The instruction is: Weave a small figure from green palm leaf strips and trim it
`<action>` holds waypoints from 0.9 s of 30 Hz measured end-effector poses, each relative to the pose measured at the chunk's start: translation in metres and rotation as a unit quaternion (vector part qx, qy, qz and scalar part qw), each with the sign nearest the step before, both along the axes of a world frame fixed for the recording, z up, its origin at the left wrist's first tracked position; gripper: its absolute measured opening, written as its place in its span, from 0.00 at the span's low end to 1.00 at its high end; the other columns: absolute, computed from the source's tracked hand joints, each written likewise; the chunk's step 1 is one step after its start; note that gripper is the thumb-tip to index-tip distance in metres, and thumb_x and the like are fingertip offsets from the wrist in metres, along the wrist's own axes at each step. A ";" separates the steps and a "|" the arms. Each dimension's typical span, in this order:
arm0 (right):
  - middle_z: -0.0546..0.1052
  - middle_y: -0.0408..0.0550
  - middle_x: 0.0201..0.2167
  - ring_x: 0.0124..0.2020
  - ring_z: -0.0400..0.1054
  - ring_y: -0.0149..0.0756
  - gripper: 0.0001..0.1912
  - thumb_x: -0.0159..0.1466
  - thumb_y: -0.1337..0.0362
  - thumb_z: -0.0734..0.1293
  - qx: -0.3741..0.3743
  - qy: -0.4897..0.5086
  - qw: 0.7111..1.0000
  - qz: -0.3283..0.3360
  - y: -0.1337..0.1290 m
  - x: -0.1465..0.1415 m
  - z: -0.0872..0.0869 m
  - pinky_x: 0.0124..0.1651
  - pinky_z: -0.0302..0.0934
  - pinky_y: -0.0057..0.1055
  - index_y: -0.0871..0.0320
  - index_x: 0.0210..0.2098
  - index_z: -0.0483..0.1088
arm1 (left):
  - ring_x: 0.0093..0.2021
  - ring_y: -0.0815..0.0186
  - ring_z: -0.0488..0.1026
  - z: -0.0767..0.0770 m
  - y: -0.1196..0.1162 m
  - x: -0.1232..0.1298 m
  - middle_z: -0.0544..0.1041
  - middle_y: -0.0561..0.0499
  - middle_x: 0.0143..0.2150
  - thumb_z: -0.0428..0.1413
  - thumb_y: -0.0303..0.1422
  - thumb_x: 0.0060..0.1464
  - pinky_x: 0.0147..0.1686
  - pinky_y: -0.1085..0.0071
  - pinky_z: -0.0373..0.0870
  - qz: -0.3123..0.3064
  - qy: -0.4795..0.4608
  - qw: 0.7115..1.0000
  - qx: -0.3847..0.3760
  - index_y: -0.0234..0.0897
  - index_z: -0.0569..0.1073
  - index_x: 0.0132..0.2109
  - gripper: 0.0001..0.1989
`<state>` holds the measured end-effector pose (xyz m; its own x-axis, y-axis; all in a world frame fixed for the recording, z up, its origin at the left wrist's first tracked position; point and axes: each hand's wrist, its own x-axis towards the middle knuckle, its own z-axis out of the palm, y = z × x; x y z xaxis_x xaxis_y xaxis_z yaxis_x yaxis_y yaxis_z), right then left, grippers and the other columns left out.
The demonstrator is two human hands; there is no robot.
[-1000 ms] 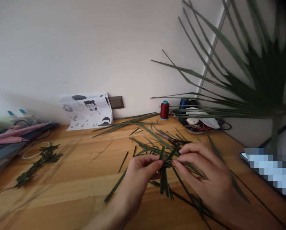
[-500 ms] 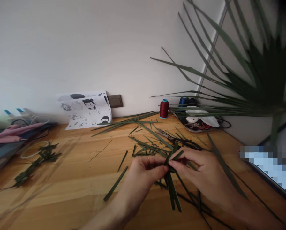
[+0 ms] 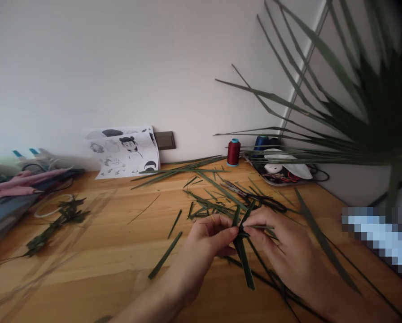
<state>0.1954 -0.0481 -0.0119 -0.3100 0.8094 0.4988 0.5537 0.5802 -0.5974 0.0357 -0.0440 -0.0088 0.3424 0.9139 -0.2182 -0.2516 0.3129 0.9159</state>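
Between my hands is a small bundle of green palm leaf strips [image 3: 244, 260], crossed and folded over one another near its middle. Two strip ends point up in a V, and a longer pair hangs downward. My left hand [image 3: 209, 237] pinches the crossing from the left with thumb and fingers. From the right, my right hand [image 3: 278, 242] pinches the same spot, with a thin strip end sticking out between its fingers. Just behind my hands lie black-handled scissors [image 3: 255, 195] among cut leaf scraps [image 3: 204, 208].
A big fan palm leaf [image 3: 379, 112] reaches in from the right. At the back stand a dark red thread spool [image 3: 233, 152] and a tray of odds and ends [image 3: 278, 177]. Printed drawings [image 3: 127, 152] lean on the wall. A woven leaf piece [image 3: 56, 224] and pink glue gun [image 3: 26, 184] are left.
The upper strip ends have spread from lying close and leaning right into a V. The lower ends now hang closer together. My view has shifted slightly left.
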 end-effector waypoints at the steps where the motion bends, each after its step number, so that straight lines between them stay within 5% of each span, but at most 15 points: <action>1: 0.70 0.40 0.27 0.30 0.65 0.27 0.05 0.60 0.71 0.59 0.009 -0.006 1.000 -0.003 0.000 0.000 0.000 0.33 0.57 0.24 0.55 0.31 0.64 | 0.29 0.72 0.64 0.001 0.000 0.000 0.68 0.53 0.27 0.57 0.30 0.46 0.30 0.76 0.63 0.003 0.013 1.000 0.007 0.32 0.72 0.30 0.04; 8: 0.72 0.40 0.28 0.30 0.67 0.27 0.05 0.60 0.71 0.60 0.048 -0.008 0.999 -0.002 0.001 0.001 -0.002 0.32 0.58 0.24 0.55 0.32 0.65 | 0.28 0.71 0.65 0.001 -0.001 0.000 0.70 0.53 0.27 0.57 0.31 0.44 0.29 0.75 0.64 0.039 0.070 0.996 0.029 0.33 0.72 0.28 0.04; 27: 0.73 0.39 0.30 0.33 0.67 0.27 0.03 0.59 0.68 0.62 -0.061 0.058 0.996 -0.012 -0.001 -0.003 -0.002 0.37 0.60 0.23 0.54 0.31 0.67 | 0.28 0.73 0.66 -0.005 -0.006 0.007 0.72 0.55 0.26 0.56 0.30 0.47 0.29 0.77 0.61 0.108 0.092 0.982 0.123 0.35 0.72 0.29 0.02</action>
